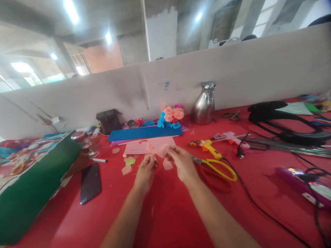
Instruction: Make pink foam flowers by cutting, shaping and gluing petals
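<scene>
Two hands [184, 165], one held petal [161, 151], one phone [90, 183]

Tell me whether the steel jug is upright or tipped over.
Upright: the steel jug stands with its wide base down on the red table and its narrower neck pointing up.

Bright red table [165, 224] across the lower frame, backed by an off-white partition [116, 93]. At the centre, a pale pink petal [161, 151] and a peach-pink bud [150, 147], close in hue to the light pink sheet [134, 148] behind them. Just above, a plain deep-blue board [144, 133] over purple paper [121, 142], and peach-pink roses [173, 113] with vivid blue petals [161, 121]. Left of centre, a lime-green scrap [131, 161]. Right of centre, a yellow glue gun [212, 150], yellow-handled scissors [224, 168] and a silver flask [204, 105]. Lower left, a dark green box [38, 186] and black phone [90, 184]; lower right, a magenta device [292, 176].
</scene>
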Motion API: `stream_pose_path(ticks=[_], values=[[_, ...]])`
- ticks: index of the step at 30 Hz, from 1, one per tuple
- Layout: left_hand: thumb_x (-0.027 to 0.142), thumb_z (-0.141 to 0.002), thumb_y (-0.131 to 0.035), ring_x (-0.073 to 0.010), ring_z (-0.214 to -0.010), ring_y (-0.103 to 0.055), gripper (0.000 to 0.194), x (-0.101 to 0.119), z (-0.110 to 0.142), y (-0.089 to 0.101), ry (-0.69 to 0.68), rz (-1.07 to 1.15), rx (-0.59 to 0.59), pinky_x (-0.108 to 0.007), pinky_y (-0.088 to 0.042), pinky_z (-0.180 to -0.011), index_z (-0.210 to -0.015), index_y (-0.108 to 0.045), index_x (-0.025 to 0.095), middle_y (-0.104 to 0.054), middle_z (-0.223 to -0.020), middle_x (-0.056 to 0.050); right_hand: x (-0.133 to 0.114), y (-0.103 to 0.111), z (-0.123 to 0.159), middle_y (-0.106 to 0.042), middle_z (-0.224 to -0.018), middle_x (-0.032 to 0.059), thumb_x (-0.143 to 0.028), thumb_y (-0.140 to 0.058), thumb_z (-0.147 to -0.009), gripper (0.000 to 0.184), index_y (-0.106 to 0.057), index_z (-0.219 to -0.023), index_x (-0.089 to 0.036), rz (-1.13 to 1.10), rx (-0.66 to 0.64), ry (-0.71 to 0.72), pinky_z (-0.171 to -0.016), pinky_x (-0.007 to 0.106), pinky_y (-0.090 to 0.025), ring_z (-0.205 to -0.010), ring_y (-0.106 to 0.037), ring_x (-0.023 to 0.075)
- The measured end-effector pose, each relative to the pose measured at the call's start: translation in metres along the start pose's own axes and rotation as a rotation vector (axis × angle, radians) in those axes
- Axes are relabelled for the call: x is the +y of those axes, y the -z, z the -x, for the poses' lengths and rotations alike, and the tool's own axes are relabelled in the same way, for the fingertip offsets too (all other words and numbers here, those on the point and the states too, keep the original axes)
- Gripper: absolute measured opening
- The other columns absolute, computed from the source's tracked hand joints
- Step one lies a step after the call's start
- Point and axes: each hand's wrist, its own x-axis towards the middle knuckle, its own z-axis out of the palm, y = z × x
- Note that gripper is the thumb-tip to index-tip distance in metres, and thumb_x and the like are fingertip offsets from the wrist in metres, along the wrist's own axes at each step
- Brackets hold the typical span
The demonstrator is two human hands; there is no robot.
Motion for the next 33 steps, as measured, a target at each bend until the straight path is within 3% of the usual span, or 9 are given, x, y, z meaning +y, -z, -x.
stream_pose_path(ticks=[13,33], values=[[0.030,-0.076,-0.065,-0.0081,-0.066,-0.041,0.019,0.001,0.001,-0.002,0.046,0.076,-0.089,-0.021,-0.035,-0.063,-0.071,-0.052,0.017,-0.047,-0.075,0.001,-0.001,-0.002,0.003,-0.067,-0.069,0.0022,-0.039,-0.072,-0.061,0.026,-0.068,-0.075,-0.017,0.042,-0.010,0.046,-0.060,0.025,-0.043,-0.063,-0.059,0.0144],[0.032,-0.076,-0.065,-0.0082,-0.065,-0.043,0.017,-0.010,-0.002,0.005,0.070,0.012,-0.042,-0.021,-0.039,-0.067,-0.073,-0.057,0.017,-0.049,-0.073,0.001,0.004,-0.005,0.008,-0.069,-0.072,0.0040,-0.039,-0.062,-0.074,0.023,-0.067,-0.081,-0.018,0.212,-0.036,0.187,-0.059,0.026,-0.045,-0.063,-0.061,0.0164]])
